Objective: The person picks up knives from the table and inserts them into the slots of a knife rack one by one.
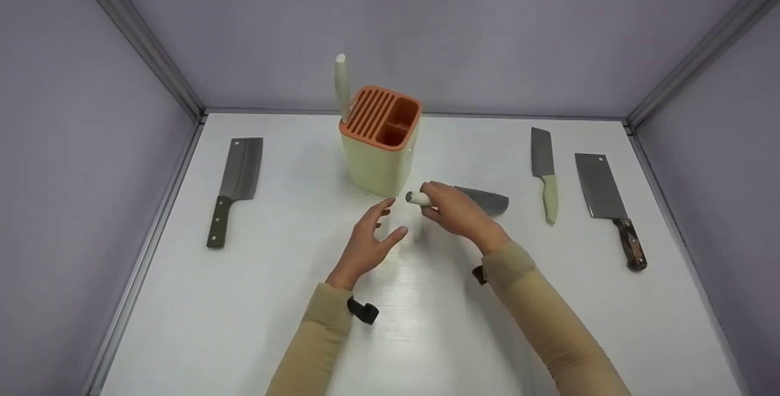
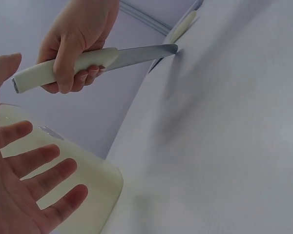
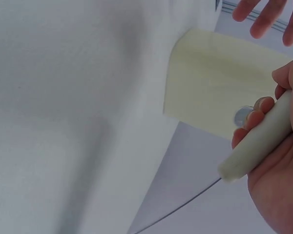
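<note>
My right hand grips the pale handle of a kitchen knife, whose grey blade points to the right, above the table. The fingers wrap round the handle in the right wrist view, and its butt end points left. My left hand is held apart from the knife, fingers spread and palm bare in the left wrist view. Just beyond both hands stands a cream knife block with an orange slotted top. A white-handled knife stands upright in its leftmost part, its blade hidden inside.
A cleaver with a dark green handle lies at the left of the white table. To the right lie a knife with a pale green handle and a cleaver with a brown patterned handle. Walls enclose the back and sides.
</note>
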Tool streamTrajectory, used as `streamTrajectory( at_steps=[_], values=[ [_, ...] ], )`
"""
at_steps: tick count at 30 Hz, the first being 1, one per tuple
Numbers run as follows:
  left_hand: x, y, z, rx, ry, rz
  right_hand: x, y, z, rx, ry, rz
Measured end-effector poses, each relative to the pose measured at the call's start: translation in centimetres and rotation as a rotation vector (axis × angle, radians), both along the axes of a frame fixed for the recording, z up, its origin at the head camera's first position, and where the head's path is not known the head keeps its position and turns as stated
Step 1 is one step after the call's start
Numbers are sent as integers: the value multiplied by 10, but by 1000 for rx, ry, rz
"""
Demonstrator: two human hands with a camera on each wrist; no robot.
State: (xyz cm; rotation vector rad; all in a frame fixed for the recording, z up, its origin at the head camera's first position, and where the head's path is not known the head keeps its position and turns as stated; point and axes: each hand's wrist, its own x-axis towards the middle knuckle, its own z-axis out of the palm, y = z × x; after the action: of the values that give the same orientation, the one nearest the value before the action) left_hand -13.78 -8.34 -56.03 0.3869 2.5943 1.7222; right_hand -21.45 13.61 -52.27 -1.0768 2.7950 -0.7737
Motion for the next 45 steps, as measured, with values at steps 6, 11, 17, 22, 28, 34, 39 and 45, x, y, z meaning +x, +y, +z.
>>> streamTrajectory(
  at_steps=[6, 11, 17, 22, 28, 34, 39, 45],
  values=[
    [-6, -11, 15, 5, 26, 8, 3, -3, 26, -104, -45, 12],
    [-12, -22, 28, 13, 39, 28, 5, -9, 44, -226, -113, 2],
    [-20, -37, 43, 44, 54, 63, 4, -16, 58, -356, -134, -13],
    [-25, -50, 55, 60, 75, 87, 6, -22, 75, -430, -167, -17],
    [-32, -64, 66, 66, 93, 127, 8, -30, 99, -508, -239, 12],
    [-36, -74, 73, 53, 110, 151, 11, -41, 125, -636, -320, 56],
    [-38, -78, 80, 59, 137, 155, 11, -49, 146, -744, -379, 82],
    [-43, -82, 89, 64, 155, 152, 8, -60, 174, -842, -419, 100]
  ],
)
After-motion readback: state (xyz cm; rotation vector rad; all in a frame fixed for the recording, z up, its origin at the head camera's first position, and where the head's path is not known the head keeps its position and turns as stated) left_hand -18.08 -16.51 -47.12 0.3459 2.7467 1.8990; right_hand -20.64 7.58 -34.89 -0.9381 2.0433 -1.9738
